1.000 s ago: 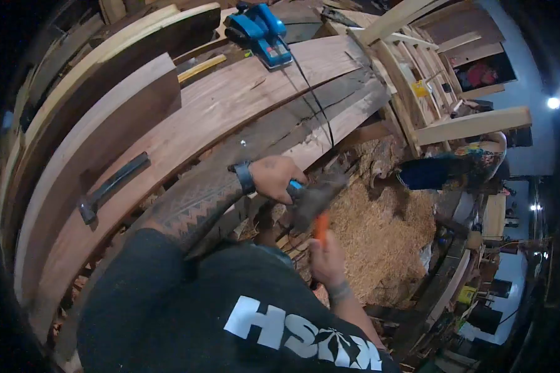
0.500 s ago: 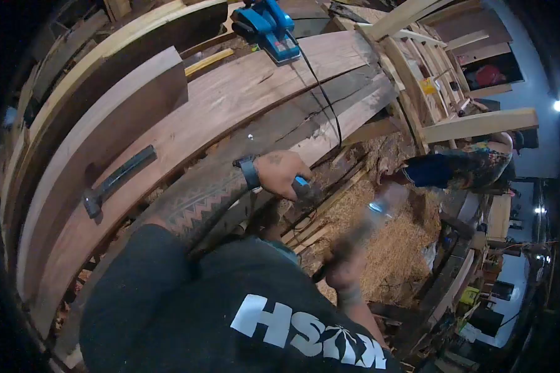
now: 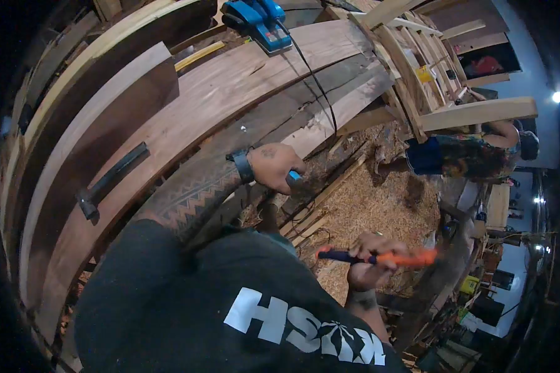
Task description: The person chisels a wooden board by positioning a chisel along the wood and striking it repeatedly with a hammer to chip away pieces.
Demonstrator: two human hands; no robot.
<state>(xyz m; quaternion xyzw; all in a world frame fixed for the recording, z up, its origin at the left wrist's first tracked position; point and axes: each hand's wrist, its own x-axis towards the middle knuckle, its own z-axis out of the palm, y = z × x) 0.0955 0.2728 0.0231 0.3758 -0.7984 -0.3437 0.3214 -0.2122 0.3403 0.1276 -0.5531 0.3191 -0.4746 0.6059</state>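
My left hand [image 3: 277, 168], with a watch at the wrist, is closed around a small thing with a blue end [image 3: 294, 176]; most of it is hidden by the fingers. It is held beside the edge of a greyish plank. My right hand [image 3: 370, 264] grips a long orange and dark-blue tool [image 3: 339, 255] near its middle, low on the right. The tool's orange far end is blurred, so its kind cannot be made out. Wood shavings [image 3: 379, 205] lie thick on the floor beyond this hand.
A hammer [image 3: 112, 180] lies on the long curved plank [image 3: 211, 99] at left. Farther up, a blue power planer [image 3: 261, 25] rests on the wood, its black cord [image 3: 314, 78] trailing down. Another person [image 3: 460, 152] stands at right, near a wooden frame [image 3: 423, 56].
My right hand has swung slightly up and right, and the tool in it has turned, showing its orange part. My left hand has shifted slightly left. The other person has moved a little.
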